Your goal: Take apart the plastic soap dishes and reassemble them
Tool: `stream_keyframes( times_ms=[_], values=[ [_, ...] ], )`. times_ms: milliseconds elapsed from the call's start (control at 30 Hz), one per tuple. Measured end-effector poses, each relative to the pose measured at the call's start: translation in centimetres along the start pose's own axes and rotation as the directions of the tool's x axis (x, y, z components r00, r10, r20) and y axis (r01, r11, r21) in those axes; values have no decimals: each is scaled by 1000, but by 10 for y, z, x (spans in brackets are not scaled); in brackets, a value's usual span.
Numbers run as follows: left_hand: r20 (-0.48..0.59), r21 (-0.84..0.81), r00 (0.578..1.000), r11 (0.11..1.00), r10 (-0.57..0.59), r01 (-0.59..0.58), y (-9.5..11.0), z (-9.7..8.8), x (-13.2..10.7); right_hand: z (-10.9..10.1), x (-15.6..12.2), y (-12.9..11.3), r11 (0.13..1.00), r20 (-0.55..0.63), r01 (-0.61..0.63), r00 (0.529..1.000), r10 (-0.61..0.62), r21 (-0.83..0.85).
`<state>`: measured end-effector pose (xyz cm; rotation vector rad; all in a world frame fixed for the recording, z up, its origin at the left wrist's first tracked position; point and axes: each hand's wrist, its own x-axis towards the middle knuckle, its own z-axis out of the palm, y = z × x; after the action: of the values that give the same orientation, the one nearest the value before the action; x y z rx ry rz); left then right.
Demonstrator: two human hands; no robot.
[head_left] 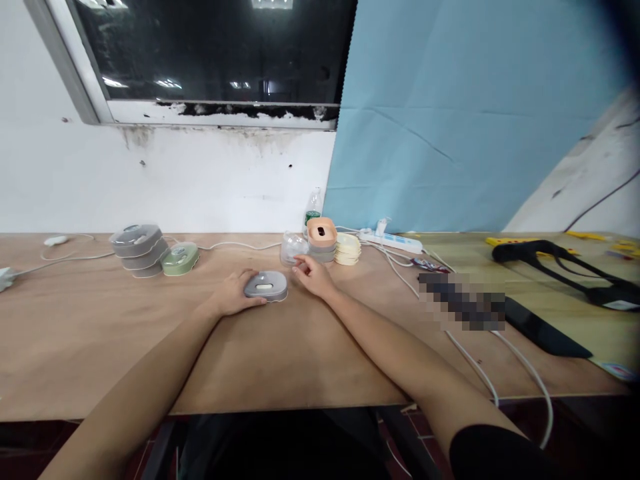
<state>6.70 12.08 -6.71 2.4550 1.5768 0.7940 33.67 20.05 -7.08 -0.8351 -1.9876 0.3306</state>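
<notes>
My left hand (236, 293) grips the left side of a small grey oval-cornered box (267, 285), its thumb along the near edge and its fingers at the far side. The box lies flat on the table and has a pale bar-shaped piece in the slot on its top. To the right, my right hand (314, 275) hovers with fingers partly curled and slightly apart. Its fingertips reach the near edge of some clear plastic covers (293, 248); whether they touch, I cannot tell. Just behind this hand stands a stack of grey parts with an orange frame (323, 231) on top.
Cream-coloured parts (348, 249) are stacked beside the orange frame, with a plastic bottle (313, 205) behind. Left stand stacked grey boxes (137, 250) and a green one (181, 259). A power strip (393, 241), cables, a dark tablet-like object (545, 327) and black straps (565, 267) lie right.
</notes>
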Motion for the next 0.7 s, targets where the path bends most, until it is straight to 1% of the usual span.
stream_keyframes(
  times_ms=[67,133,233,333,433,567,700],
  values=[
    [1,-15,1000,1000,-7,7,1,0,0,-2,-2,-8,993,74,69,995,-62,-94],
    [-21,-20,1000,1000,-19,19,3,-2,1,-3,-4,-14,982,123,111,988,-92,-154],
    [-67,-21,996,998,-62,61,5,-5,1,-3,-4,-19,974,162,145,980,-117,-174],
    [-87,-48,990,993,-108,104,5,-8,1,-2,-4,-19,964,175,212,967,-183,-162],
    [-98,-86,990,992,-105,96,5,-9,1,-3,-5,-19,950,166,258,959,-230,-174],
    [-108,-143,989,986,-103,87,9,-11,1,-3,-7,-21,937,79,279,960,-268,-213],
    [-140,-222,984,972,-113,81,15,-14,1,-2,-8,-21,920,63,326,945,-320,-219]
  ],
)
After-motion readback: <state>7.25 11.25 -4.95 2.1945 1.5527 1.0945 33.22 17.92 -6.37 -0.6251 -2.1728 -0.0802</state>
